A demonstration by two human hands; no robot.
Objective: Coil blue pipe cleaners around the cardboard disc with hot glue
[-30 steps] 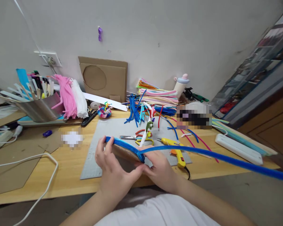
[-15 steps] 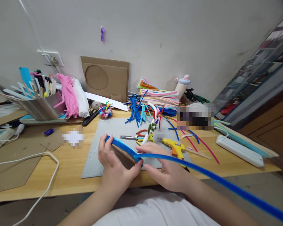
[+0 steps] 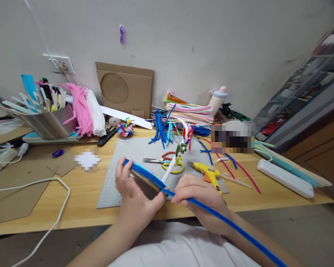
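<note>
My left hand (image 3: 136, 196) grips a flat cardboard piece (image 3: 144, 181) whose upper edge is covered in blue pipe cleaner. The piece is tilted, and its far face is hidden from me. From its right end a long blue pipe cleaner (image 3: 233, 224) runs down to the lower right. My right hand (image 3: 202, 200) pinches this strand close to the cardboard, between thumb and fingers. A white stem (image 3: 169, 168) with small green, red and purple decorations rises just behind the cardboard piece.
On the grey mat (image 3: 111, 185) lie yellow-handled scissors (image 3: 178, 166), red-handled pliers (image 3: 167, 155) and a yellow glue gun (image 3: 207, 171). Bundles of pipe cleaners (image 3: 189, 109) are stacked at the back. A metal container of sticks (image 3: 50, 124) stands left; a white power strip (image 3: 285, 178) lies right.
My right hand has closed on the blue pipe cleaner, which earlier passed above its loose fingers. The strand now hangs lower and straighter. My left hand keeps its hold.
</note>
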